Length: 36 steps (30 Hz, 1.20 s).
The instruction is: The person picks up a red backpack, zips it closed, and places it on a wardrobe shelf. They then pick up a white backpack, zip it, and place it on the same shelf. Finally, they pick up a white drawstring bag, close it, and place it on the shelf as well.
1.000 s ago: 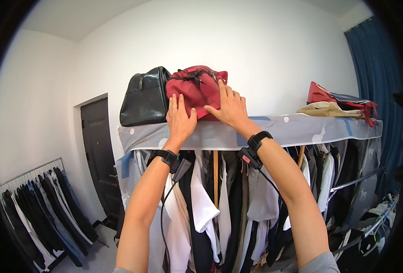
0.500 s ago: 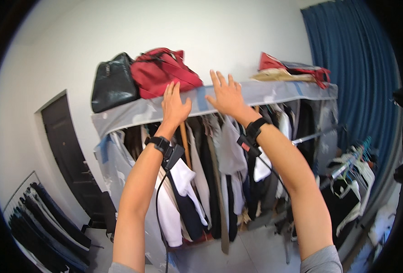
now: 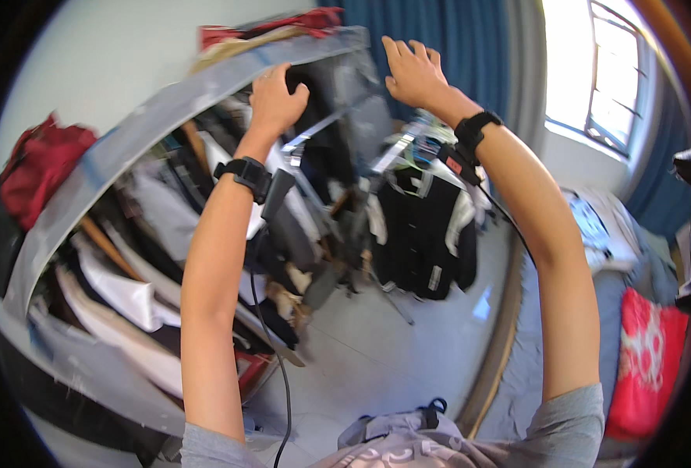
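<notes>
Red bag (image 3: 41,171), atop wardrobe (image 3: 139,121): well left of left hand (image 3: 276,103) (thumb splayed) and right hand (image 3: 417,76) (fingers parted).

Bright daylight enters through the casement window (image 3: 617,74), its panes burnt out white. Below and left of it, bluish glare marks the tiled floor (image 3: 408,355); far left of it, the cloth-covered wardrobe (image 3: 147,113) is motion-blurred and fisheye-bowed.

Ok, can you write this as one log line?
left hand: raised, empty | right hand: raised, empty | red bag: on covered clothes rack
</notes>
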Motion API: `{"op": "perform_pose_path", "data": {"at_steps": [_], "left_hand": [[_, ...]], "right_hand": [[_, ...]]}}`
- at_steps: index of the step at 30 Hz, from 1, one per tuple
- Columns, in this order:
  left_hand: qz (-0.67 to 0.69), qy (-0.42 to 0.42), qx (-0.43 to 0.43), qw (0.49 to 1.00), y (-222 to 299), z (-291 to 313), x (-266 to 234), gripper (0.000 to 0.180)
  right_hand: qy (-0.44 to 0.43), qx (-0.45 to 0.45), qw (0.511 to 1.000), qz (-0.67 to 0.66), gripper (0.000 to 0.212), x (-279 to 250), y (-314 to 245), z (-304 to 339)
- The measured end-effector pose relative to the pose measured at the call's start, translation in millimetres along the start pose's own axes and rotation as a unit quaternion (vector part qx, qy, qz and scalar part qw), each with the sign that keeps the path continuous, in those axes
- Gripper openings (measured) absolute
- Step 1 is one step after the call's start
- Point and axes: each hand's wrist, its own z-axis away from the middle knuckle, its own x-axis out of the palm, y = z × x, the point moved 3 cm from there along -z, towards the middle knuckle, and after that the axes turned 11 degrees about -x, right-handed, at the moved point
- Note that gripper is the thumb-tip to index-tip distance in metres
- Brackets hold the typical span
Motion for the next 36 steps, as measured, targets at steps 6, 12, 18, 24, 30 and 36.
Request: {"op": "perform_pose_path", "data": {"at_steps": [6, 12, 18, 24, 30, 36], "left_hand": [[0.104, -0.079, 0.018, 0.991, 136.8, 22.6, 190.9, 0.056], [0.207, -0.213, 0.043, 0.954, 248.0, 70.5, 355.2, 0.054], [0.272, -0.327, 0.1, 0.9, 340.7, 128.1, 504.3, 0.051], [0.266, -0.421, 0.198, 0.844, 416.9, 147.2, 631.0, 0.053], [0.279, -0.502, 0.207, 0.792, 471.3, 157.2, 746.4, 0.051], [0.311, -0.547, 0.194, 0.753, 524.6, 181.6, 828.7, 0.05]], "right_hand": [[-0.158, 0.085, 0.98, 0.084, 0.061, -25.2, 185.7, 170.2], [-0.32, 0.228, 0.916, 0.084, 0.067, -58.9, 312.1, 338.3], [-0.419, 0.371, 0.822, 0.104, 0.07, -63.1, 384.3, 485.9], [-0.455, 0.44, 0.764, 0.13, 0.066, -53.5, 447.3, 584.0], [-0.434, 0.513, 0.726, 0.147, 0.063, -31.5, 488.9, 655.4], [-0.441, 0.602, 0.655, 0.117, 0.056, -0.6, 517.8, 721.9]]}}
